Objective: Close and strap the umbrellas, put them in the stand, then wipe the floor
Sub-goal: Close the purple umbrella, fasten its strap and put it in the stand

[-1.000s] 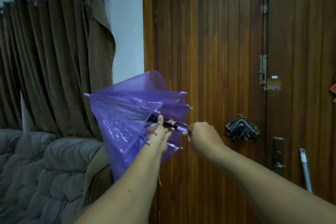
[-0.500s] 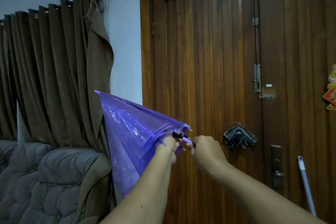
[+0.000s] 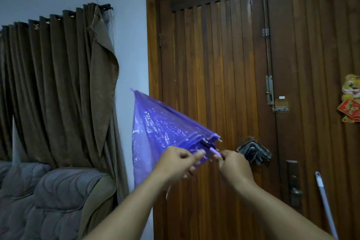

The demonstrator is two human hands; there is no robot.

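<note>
A translucent purple umbrella (image 3: 155, 130) is held out in front of me, its canopy folded down into a cone with the tip pointing up and left. My left hand (image 3: 180, 163) grips the canopy's gathered lower edge near the rib ends. My right hand (image 3: 232, 166) is closed on the pale purple handle (image 3: 214, 151) that sticks out of the canopy. A dark striped folded umbrella (image 3: 253, 152) hangs on the wooden door just right of my hands.
A brown double wooden door (image 3: 214, 64) fills the right half, with a latch (image 3: 269, 91) and a handle plate (image 3: 294, 185). A pale mop pole (image 3: 324, 204) leans at the right. Brown curtains (image 3: 58, 84) and a grey sofa (image 3: 48, 200) are on the left.
The purple canopy has collapsed from half open to a narrow cone. My hands have drawn close together at its handle end, and my view has tilted upward.
</note>
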